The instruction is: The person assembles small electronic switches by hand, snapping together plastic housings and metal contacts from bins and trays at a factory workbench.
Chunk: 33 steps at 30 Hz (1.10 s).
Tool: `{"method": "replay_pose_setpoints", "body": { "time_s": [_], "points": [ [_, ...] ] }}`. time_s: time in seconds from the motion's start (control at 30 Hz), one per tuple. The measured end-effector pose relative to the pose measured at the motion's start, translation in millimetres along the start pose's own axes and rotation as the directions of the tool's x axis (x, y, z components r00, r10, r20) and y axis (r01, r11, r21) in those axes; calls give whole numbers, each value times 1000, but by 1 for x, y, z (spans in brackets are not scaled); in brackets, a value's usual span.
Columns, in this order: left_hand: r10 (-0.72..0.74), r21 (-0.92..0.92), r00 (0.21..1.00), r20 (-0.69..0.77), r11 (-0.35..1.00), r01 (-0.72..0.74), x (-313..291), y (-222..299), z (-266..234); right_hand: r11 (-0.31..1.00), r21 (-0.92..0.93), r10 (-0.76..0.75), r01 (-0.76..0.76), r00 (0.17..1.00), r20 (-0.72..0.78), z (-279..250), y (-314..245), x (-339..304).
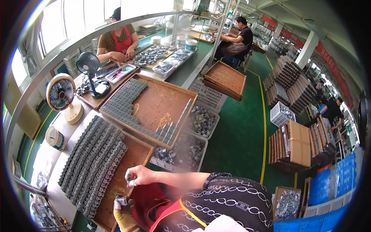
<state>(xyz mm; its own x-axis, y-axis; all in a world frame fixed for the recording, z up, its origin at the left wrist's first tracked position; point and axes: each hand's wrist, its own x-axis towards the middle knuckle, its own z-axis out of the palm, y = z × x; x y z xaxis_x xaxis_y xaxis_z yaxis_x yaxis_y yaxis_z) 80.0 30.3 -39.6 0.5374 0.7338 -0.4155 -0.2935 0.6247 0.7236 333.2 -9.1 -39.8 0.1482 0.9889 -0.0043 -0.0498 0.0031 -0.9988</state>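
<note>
My left hand [124, 220], in a yellowish glove, is low in the view over the near wooden tray's edge. Its fingers are closed around a small grey metal part [122, 200]. Just above it, apart from that part, is my right hand [140, 176], with pale coverings on the fingertips. Its thumb and fingers are pinched together, and whatever is between them is hidden. Both hands are beside the near wooden tray [133, 154]. Tight slanting rows of grey metal parts [92, 162] fill its left side.
A second wooden tray [154, 104], partly filled with grey blocks, lies beyond. White crates [205, 121] of metal parts stand below it. Two fans [62, 92] and a white tub [56, 138] line the bench's left. A co-worker [119, 40] sits across; stacked trays [290, 83] stand right.
</note>
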Motion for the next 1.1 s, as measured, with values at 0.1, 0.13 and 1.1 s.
{"method": "replay_pose_setpoints", "body": {
  "time_s": [0.1, 0.13, 1.1],
  "points": [
    [-9, -2, 1000, -14, 1000, 9, 0, 0, 0, 1000, -3, -24, 24, 999, 29, 0, 1, -1],
    [-10, -6, 1000, -11, 1000, 10, 0, 0, -1, 999, -3, -33, 33, 999, 31, 0, 1, 0],
    [48, -3, 998, 27, 999, -48, -2, 1, 16, 1000, 21, 6, -6, 1000, 18, 0, -2, 1]
  ]
}}
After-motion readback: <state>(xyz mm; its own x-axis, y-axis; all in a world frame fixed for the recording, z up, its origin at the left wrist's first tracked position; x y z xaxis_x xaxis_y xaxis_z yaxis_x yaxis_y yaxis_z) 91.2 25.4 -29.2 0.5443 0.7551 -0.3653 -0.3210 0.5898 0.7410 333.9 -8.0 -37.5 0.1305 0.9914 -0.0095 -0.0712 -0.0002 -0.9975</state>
